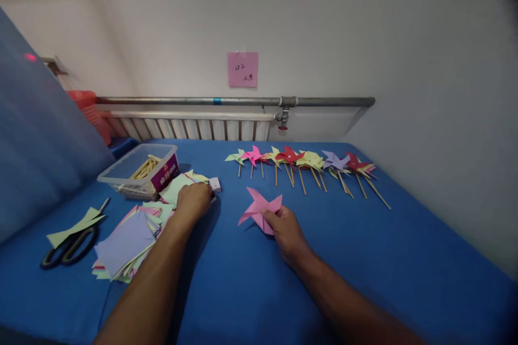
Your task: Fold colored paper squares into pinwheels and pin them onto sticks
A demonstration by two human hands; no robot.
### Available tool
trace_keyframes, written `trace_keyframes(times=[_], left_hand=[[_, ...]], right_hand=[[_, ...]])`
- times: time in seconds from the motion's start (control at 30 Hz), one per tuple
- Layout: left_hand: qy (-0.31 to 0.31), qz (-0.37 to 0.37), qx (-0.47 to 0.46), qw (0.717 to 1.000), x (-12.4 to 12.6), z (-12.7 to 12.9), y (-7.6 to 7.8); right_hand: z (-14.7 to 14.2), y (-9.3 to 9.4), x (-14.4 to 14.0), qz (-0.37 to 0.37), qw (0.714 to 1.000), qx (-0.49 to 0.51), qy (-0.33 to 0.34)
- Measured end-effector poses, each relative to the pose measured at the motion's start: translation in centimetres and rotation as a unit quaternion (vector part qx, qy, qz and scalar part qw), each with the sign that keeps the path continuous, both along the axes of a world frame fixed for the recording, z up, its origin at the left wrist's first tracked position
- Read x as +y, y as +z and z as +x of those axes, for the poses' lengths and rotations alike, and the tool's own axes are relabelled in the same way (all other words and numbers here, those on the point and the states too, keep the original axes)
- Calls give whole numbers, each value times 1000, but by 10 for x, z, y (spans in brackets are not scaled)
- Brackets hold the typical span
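Observation:
Between the thumb and fingers of my right hand (pixel 286 232) is a pink paper pinwheel (pixel 259 211), its blades folded and no stick seen on it. My left hand (pixel 195 200) is closed, its fingers curled down beside a small white box (pixel 215 185). A bit of something dark shows by its fingertips, but what they grip is hidden. Pale green sheets of paper (pixel 173 188) lie just left of that hand. Under and beside my left forearm is a larger pile of coloured paper (pixel 127 242), with a lilac sheet on top.
A clear plastic tub (pixel 117 173) holds wooden sticks (pixel 146 167). Black-handled scissors (pixel 76 248) lie at the left under green paper scraps (pixel 76 226). Finished pinwheels on sticks (pixel 290 156) line the back of the blue table (pixel 243 291). Behind are a metal pipe (pixel 174 101) and a wall.

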State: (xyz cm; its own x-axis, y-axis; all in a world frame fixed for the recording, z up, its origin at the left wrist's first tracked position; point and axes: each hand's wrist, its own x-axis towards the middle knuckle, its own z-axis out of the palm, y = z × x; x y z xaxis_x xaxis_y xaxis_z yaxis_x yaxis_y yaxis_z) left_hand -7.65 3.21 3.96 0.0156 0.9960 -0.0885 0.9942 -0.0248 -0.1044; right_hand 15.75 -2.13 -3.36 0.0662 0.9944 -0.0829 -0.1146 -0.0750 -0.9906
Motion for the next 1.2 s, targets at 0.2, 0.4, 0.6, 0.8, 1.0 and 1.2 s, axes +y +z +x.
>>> trace_keyframes(times=[0.2, 0.4, 0.6, 0.8, 1.0, 1.2], left_hand=[[0, -7, -11, 1000, 2, -1, -2], [-3, -6, -31, 1000, 3, -4, -4], [-10, -9, -41, 999, 3, -6, -5], [-12, -15, -52, 998, 4, -8, -3], [-6, 4, -46, 999, 2, -5, -6], [-13, 35, -48, 998, -2, -8, -2]], right_hand=[[-1, 2, 0, -1, 999, -33, -18], [-1, 1, 0, 4, 1000, 1, -1], [2, -3, 0, 7, 1000, -15, 4], [2, -7, 2, 5, 1000, -9, 4], [4, -9, 2, 5, 1000, -7, 15], [5, -15, 6, 10, 999, -43, -1]])
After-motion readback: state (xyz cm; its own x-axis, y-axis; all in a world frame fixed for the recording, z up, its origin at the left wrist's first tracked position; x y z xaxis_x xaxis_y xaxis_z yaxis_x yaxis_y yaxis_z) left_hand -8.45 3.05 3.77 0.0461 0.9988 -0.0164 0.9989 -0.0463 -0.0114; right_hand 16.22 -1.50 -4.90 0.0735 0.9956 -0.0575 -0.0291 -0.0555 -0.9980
